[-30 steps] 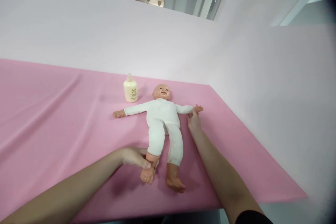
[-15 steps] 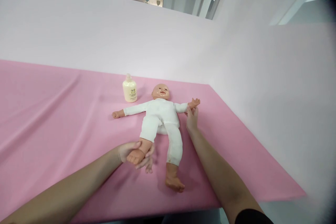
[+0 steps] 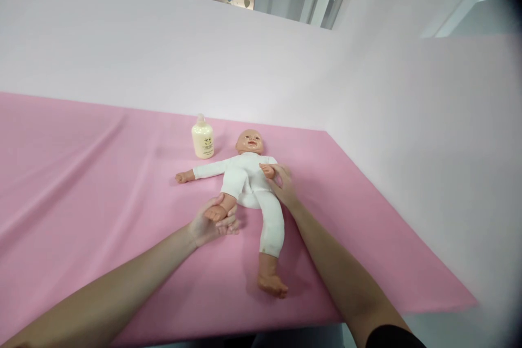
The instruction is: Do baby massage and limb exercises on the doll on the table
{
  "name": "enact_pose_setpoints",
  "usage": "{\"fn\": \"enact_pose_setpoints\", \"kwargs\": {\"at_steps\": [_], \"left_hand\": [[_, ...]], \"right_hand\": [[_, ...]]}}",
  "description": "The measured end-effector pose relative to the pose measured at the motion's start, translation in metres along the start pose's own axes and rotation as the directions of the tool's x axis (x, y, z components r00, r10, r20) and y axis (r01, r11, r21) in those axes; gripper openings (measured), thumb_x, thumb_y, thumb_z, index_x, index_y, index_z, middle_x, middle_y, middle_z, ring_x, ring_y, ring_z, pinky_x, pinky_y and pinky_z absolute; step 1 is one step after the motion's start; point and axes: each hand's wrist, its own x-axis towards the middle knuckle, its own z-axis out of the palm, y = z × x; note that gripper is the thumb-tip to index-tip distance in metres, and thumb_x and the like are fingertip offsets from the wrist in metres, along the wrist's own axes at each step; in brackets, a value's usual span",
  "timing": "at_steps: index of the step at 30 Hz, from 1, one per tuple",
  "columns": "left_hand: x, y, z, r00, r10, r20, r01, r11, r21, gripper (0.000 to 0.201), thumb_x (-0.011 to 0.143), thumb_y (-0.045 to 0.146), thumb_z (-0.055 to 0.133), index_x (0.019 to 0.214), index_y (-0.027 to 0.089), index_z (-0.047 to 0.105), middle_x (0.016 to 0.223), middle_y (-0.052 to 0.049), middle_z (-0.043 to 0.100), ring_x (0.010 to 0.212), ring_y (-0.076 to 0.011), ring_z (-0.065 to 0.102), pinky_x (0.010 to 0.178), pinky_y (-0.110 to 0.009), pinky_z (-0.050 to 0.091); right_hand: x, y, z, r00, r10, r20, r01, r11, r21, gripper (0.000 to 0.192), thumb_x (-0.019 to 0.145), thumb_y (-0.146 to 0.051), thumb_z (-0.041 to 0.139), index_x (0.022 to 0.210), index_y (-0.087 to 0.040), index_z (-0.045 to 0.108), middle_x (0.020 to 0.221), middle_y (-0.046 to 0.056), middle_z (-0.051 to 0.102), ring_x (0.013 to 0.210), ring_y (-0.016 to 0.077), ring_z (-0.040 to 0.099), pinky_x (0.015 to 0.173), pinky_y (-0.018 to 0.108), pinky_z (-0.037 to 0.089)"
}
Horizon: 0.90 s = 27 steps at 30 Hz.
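A baby doll (image 3: 253,174) with a white cloth body lies on its back, head away from me. My left hand (image 3: 214,223) is closed around its lower leg and ankle on the left side, holding that leg bent and raised off the surface. My right hand (image 3: 283,185) grips the doll's arm on the right side near the wrist, with the arm folded across the chest. The other arm lies stretched out to the left. The other leg lies straight towards me, its foot near the front edge.
A cream-coloured pump bottle (image 3: 203,140) stands left of the doll's head. Pink cloth (image 3: 101,185) with a few creases covers the table. White walls (image 3: 163,54) rise behind and to the right, with a window opening above.
My right hand has brought the doll's arm inward from the right side onto its chest. My left hand has pushed the held leg up towards the body, bending it more.
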Motion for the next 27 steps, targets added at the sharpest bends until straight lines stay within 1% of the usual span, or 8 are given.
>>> {"fn": "enact_pose_setpoints", "kwargs": {"at_steps": [5,11,13,16,19,21,24,27], "left_hand": [[0.003,-0.001,-0.001,0.998,-0.029,-0.054,0.03,0.999,0.015,0.041,0.08,0.053,0.055,0.064,0.015,0.053,0.041,0.004,0.035,0.053,-0.0145,0.047,0.068,-0.031,0.045],[0.002,-0.001,0.0,0.997,-0.031,-0.073,0.035,0.998,0.055,0.042,0.083,0.053,0.051,0.064,0.015,0.052,0.041,0.004,0.036,0.054,-0.0144,0.048,0.071,-0.032,0.044],[0.002,-0.001,-0.002,0.998,-0.05,-0.034,0.053,0.996,0.077,0.043,0.083,0.056,0.05,0.067,0.015,0.052,0.042,0.004,0.037,0.055,-0.0149,0.048,0.071,-0.033,0.044],[0.001,-0.003,-0.007,0.983,-0.118,0.138,0.094,0.982,0.166,0.048,0.08,0.063,0.049,0.074,0.015,0.052,0.043,0.003,0.041,0.056,-0.0167,0.05,0.074,-0.038,0.045],[-0.002,-0.005,-0.007,0.929,-0.22,0.298,0.13,0.947,0.294,0.048,0.077,0.064,0.052,0.08,0.016,0.053,0.049,0.0,0.05,0.061,-0.0195,0.053,0.079,-0.045,0.044],[-0.005,-0.005,-0.006,0.892,-0.307,0.332,0.178,0.913,0.366,0.047,0.074,0.063,0.057,0.082,0.016,0.053,0.057,-0.001,0.055,0.065,-0.0209,0.056,0.081,-0.047,0.044],[-0.009,-0.007,-0.006,0.855,-0.403,0.327,0.245,0.869,0.43,0.047,0.071,0.06,0.064,0.088,0.017,0.054,0.069,-0.003,0.061,0.072,-0.0229,0.06,0.082,-0.046,0.044],[-0.012,-0.009,-0.006,0.872,-0.438,0.218,0.267,0.799,0.539,0.039,0.07,0.048,0.071,0.091,0.017,0.058,0.079,-0.004,0.064,0.08,-0.0218,0.062,0.082,-0.041,0.046]], "right_hand": [[0.002,-0.005,0.0,0.994,-0.065,0.093,0.075,0.991,-0.109,0.033,0.088,-0.033,0.052,0.121,-0.029,0.055,0.117,0.005,0.057,0.112,0.0237,0.05,0.1,0.044,0.041],[0.002,-0.004,0.001,0.994,-0.078,0.075,0.084,0.994,-0.069,0.033,0.088,-0.032,0.053,0.12,-0.027,0.057,0.115,0.006,0.058,0.112,0.0224,0.051,0.101,0.042,0.04],[0.001,-0.001,0.002,0.999,-0.035,0.028,0.036,0.999,-0.019,0.034,0.086,-0.035,0.056,0.119,-0.027,0.057,0.116,0.006,0.058,0.113,0.0226,0.05,0.103,0.043,0.039],[0.0,0.004,0.004,0.991,0.118,-0.065,-0.109,0.987,0.12,0.038,0.083,-0.038,0.059,0.119,-0.026,0.055,0.118,0.006,0.058,0.112,0.0225,0.052,0.101,0.044,0.04],[0.003,0.006,0.002,0.935,0.325,-0.144,-0.26,0.902,0.345,0.047,0.082,-0.04,0.059,0.124,-0.023,0.05,0.124,0.009,0.055,0.11,0.0215,0.055,0.095,0.041,0.046],[0.006,0.008,0.0,0.894,0.407,-0.188,-0.281,0.835,0.472,0.052,0.081,-0.041,0.059,0.128,-0.022,0.046,0.133,0.011,0.05,0.116,0.0214,0.053,0.095,0.038,0.046],[0.008,0.016,-0.005,0.833,0.483,-0.272,-0.262,0.776,0.574,0.056,0.081,-0.041,0.057,0.132,-0.024,0.041,0.141,0.011,0.042,0.124,0.0206,0.047,0.097,0.038,0.045],[0.005,0.035,-0.005,0.72,0.643,-0.261,-0.351,0.662,0.662,0.057,0.081,-0.044,0.054,0.133,-0.027,0.038,0.136,0.009,0.047,0.117,0.0198,0.053,0.09,0.04,0.049]]}}
